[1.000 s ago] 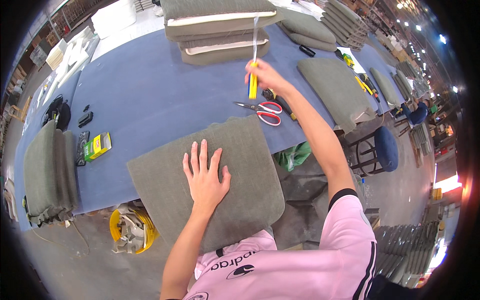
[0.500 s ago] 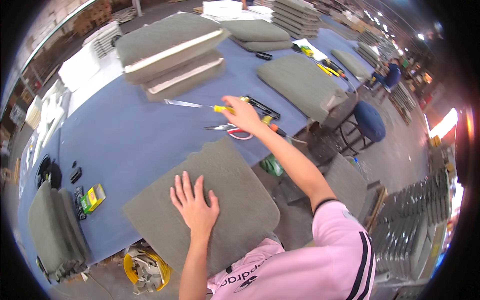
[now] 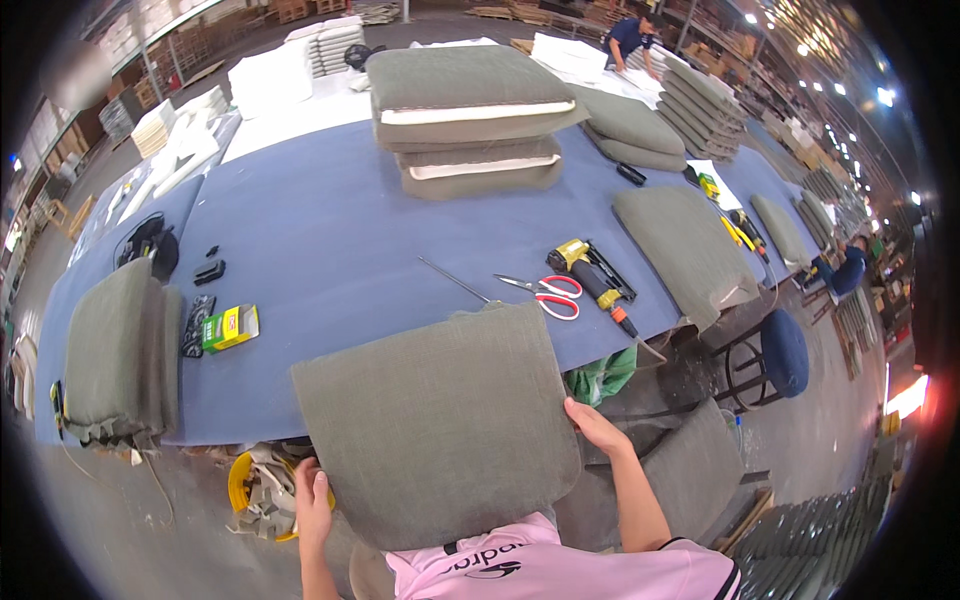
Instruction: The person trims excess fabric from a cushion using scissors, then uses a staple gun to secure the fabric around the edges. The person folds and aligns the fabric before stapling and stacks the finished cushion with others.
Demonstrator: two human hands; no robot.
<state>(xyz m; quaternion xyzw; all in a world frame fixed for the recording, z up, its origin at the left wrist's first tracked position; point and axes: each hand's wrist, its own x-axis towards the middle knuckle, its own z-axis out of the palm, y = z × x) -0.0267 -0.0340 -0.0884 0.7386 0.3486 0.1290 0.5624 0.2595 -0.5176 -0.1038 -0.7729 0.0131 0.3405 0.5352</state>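
A grey-green fabric-covered cushion (image 3: 440, 420) lies in front of me, its far part on the blue table and its near part reaching over my lap. My left hand (image 3: 313, 500) grips its left edge, and my right hand (image 3: 597, 425) holds the right edge, with some fingers hidden beneath. Just beyond the cushion's ragged far edge lies a thin metal shaft (image 3: 453, 278); its other end is not visible. Beside it are scissors (image 3: 550, 292) with red-and-white handles. A yellow-and-black staple gun (image 3: 595, 275) with an orange hose fitting rests to their right.
Stacked cushions stand at the table's back (image 3: 470, 90) and left (image 3: 115, 350). Another cushion (image 3: 685, 245) lies right. A green-yellow box (image 3: 230, 328) sits left, above a yellow bucket of scraps (image 3: 240, 485). A blue stool (image 3: 783, 352) stands right; a person (image 3: 632, 42) works far back.
My right hand has left the yellow-handled tool on the table and come back to the cushion's right edge. My left hand has slid from the cushion's top to its left edge.
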